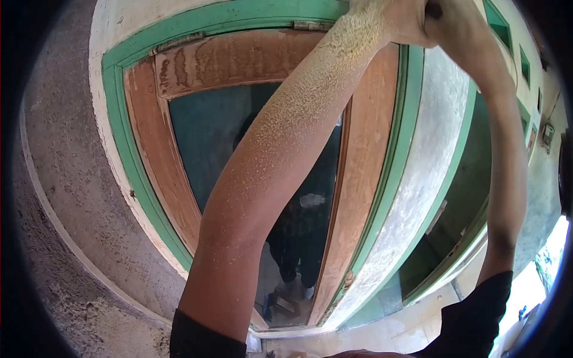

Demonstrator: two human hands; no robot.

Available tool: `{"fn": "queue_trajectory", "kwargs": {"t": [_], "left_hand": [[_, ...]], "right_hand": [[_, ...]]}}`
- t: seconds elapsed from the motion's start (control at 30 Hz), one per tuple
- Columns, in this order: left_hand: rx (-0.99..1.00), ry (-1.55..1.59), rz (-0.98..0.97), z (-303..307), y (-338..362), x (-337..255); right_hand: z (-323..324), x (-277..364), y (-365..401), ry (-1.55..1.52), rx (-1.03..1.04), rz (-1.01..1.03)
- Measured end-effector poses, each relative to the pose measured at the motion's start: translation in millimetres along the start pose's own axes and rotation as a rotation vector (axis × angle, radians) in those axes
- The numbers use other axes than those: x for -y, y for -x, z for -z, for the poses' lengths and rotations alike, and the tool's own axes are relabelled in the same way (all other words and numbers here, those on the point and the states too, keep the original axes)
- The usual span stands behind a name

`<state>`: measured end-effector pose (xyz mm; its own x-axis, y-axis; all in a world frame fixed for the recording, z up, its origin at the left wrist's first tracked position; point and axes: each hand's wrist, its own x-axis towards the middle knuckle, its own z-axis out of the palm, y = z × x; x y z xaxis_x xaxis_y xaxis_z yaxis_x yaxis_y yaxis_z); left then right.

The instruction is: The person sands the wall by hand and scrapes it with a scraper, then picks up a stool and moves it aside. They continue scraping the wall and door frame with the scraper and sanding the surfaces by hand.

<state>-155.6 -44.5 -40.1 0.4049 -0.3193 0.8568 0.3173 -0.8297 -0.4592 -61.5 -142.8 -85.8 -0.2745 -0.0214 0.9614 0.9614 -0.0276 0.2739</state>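
Note:
Both arms reach up to the top edge of the view, in front of a wooden window sash (239,56) with dark glass (209,128) in a green frame (412,101). Yellowish dust coats the forearm of my left hand (403,21), which is at the sash's upper right corner. My right hand (456,24) touches or overlaps it, with a small dark thing (434,10) between them that I cannot make out. The fingers of both hands are mostly cut off by the top edge.
Two metal hinges (179,43) join the sash to the green frame. A rough plastered wall (89,143) runs down the left. A whitish post (418,161) and another green-framed opening (453,209) stand at right. The tiled floor (412,334) shows below.

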Motion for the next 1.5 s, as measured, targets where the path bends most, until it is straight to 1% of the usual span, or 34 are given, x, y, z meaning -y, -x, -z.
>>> {"fn": "queue_trajectory", "kwargs": {"t": [0.03, 0.07, 0.13, 0.17, 0.2, 0.27, 0.3, 0.33, 0.4, 0.43, 0.5, 0.53, 0.6, 0.63, 0.67, 0.7, 0.73, 0.77, 0.83, 0.87, 0.9, 0.93, 1.0, 1.03, 1.07, 1.13, 1.17, 1.2, 1.27, 1.3, 1.37, 1.4, 1.47, 1.5], "left_hand": [[0.022, 0.017, 0.012, -4.5, 1.8, -5.4], [0.016, 0.013, 0.003, -2.4, -0.2, -5.6], [0.042, 0.02, 0.067, 4.1, -0.3, -9.5], [-0.041, -0.008, 0.018, -2.3, -1.4, -3.4], [-0.029, 0.012, 0.022, -8.9, 0.5, -3.1], [-0.005, -0.055, -0.013, -13.4, 4.2, 0.5], [-0.009, -0.013, -0.061, -11.2, 5.3, 0.7], [-0.012, -0.015, -0.065, -10.7, 3.4, 0.2], [0.029, -0.027, -0.005, -9.8, 2.8, 0.8], [0.027, -0.031, -0.002, -10.5, 3.1, 1.3], [-0.057, -0.071, -0.09, -10.5, 6.9, -2.6], [-0.057, -0.076, -0.089, -4.9, 5.8, -3.2], [0.063, -0.108, 0.028, 3.1, 0.7, -5.1], [0.047, -0.137, -0.039, 0.9, -4.1, 8.2], [0.056, -0.132, -0.04, -5.4, -1.7, 9.4], [0.013, -0.087, -0.05, -6.9, -1.6, 12.4], [-0.026, -0.046, -0.068, -3.9, -2.6, 11.4], [-0.019, 0.021, -0.087, -4.1, 0.9, 8.8], [-0.011, -0.052, -0.066, 8.3, -1.5, 13.7], [-0.009, -0.113, -0.043, 14.1, -6.5, 16.4], [0.045, -0.094, -0.003, 25.1, -15.5, 25.9], [0.054, -0.103, 0.001, 24.1, -16.3, 30.3], [-0.084, 0.024, -0.2, 22.3, -16.7, 41.0], [-0.095, 0.031, -0.098, 21.4, -5.4, 28.1], [-0.104, 0.015, -0.093, 22.9, -0.3, 22.0], [-0.169, 0.062, -0.163, 23.4, 6.1, 19.4], [-0.125, -0.094, -0.063, 31.6, -5.0, 27.2], [-0.052, -0.1, -0.051, 42.2, -9.3, 36.9], [-0.127, 0.05, -0.097, 42.1, -12.8, 33.4], [-0.133, 0.04, -0.107, 40.3, -14.0, 30.9], [-0.095, 0.014, 0.028, 34.3, 2.5, 8.0], [-0.098, 0.008, 0.023, 39.2, 3.6, 12.5], [-0.172, -0.109, -0.07, 38.6, -4.0, 29.1], [-0.159, -0.073, -0.133, 46.7, -16.4, 39.2]], "right_hand": [[8.6, 2.8, 4.8, 0.028, 0.103, -0.038], [9.9, 1.9, 2.8, 0.033, 0.092, -0.037], [4.3, -2.4, 1.4, -0.013, 0.036, -0.039], [-8.7, -11.0, -0.1, 0.04, -0.118, 0.036], [-10.7, -19.5, 1.1, 0.047, -0.1, 0.023], [-12.1, -30.5, 0.2, -0.329, 0.08, 0.027], [-14.5, -31.2, -0.2, -0.299, 0.027, 0.161], [-13.5, -33.5, -1.1, -0.296, 0.023, 0.163], [-11.5, -31.8, -1.0, -0.299, 0.075, 0.035], [-11.7, -32.1, -0.4, -0.302, 0.075, 0.041], [-14.1, -31.5, 2.1, -0.317, 0.038, 0.143], [-15.2, -29.4, -0.8, -0.32, 0.036, 0.145], [-14.7, -29.2, -7.7, -0.333, 0.104, -0.023], [-17.6, -28.8, -5.4, -0.333, 0.111, -0.037], [-20.9, -26.6, -5.1, -0.328, 0.066, -0.027], [-22.5, -25.3, -8.9, -0.324, 0.009, -0.003], [-15.6, -23.6, -8.6, -0.329, -0.008, -0.002], [-4.9, -19.8, -2.1, -0.334, 0.003, 0.034], [-9.8, -13.9, -7.5, -0.336, 0.014, 0.077], [-24.6, -16.2, -22.8, -0.284, -0.032, 0.055], [-30.5, -12.7, -31.0, -0.241, -0.078, 0.028], [-32.4, -10.4, -29.0, -0.255, -0.079, 0.025], [-24.0, 0.7, -21.6, -0.152, -0.303, 0.176], [-6.9, 12.6, -11.9, -0.2, -0.168, 0.05], [-1.5, 17.6, -19.6, -0.21, -0.174, 0.064], [11.7, 24.8, -32.0, -0.251, 0.2, -0.153], [18.9, 20.4, -34.5, -0.315, 0.224, -0.042], [-21.0, 14.8, -31.0, -0.167, -0.229, 0.105], [-19.8, 6.5, -54.3, -0.181, -0.092, 0.051], [-15.0, 2.1, -52.1, -0.181, -0.106, 0.057], [4.2, 13.9, -27.6, -0.011, 0.042, 0.103], [-7.6, 10.3, -35.4, -0.011, 0.035, 0.105], [-36.2, -12.9, -53.3, -0.255, -0.128, 0.215], [-13.1, 7.8, -54.3, -0.333, -0.063, 0.132]]}}
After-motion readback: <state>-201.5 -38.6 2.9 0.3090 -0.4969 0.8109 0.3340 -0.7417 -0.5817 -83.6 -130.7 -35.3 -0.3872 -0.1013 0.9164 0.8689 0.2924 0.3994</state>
